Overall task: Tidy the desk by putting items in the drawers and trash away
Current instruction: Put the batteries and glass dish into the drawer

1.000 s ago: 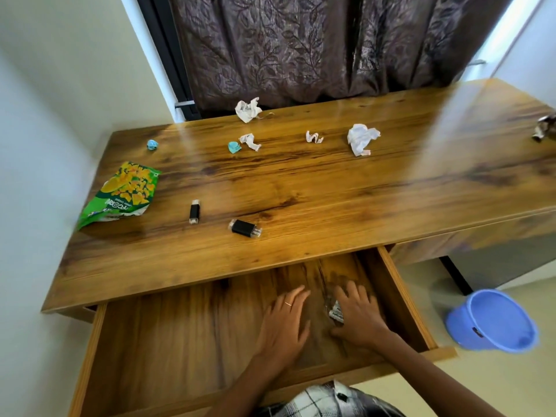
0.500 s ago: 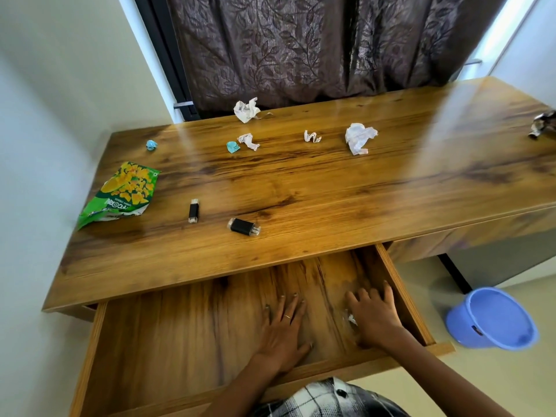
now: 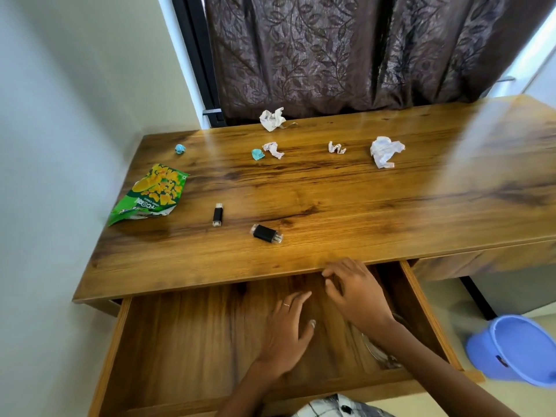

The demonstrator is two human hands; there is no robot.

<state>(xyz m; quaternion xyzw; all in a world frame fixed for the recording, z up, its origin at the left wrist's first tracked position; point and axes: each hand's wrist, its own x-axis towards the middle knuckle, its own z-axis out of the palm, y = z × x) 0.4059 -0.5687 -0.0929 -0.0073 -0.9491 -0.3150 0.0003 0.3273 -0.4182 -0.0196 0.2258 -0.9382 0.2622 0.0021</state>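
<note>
crumpled paper (image 3: 385, 151) beyond chip bag (image 3: 152, 193)

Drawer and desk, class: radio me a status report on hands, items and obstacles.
Left hand open, flat in open drawer. Right hand loosely curled, empty, at desk edge. Two USB sticks, snack bag, crumpled papers on desk. Nothing blocking.

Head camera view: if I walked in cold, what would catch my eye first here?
Probably the two hands, left hand and right hand, over the open drawer at the desk's near edge. Next, the bright green snack packet at the desk's left side, and the crumpled white papers scattered near the curtain.
</note>
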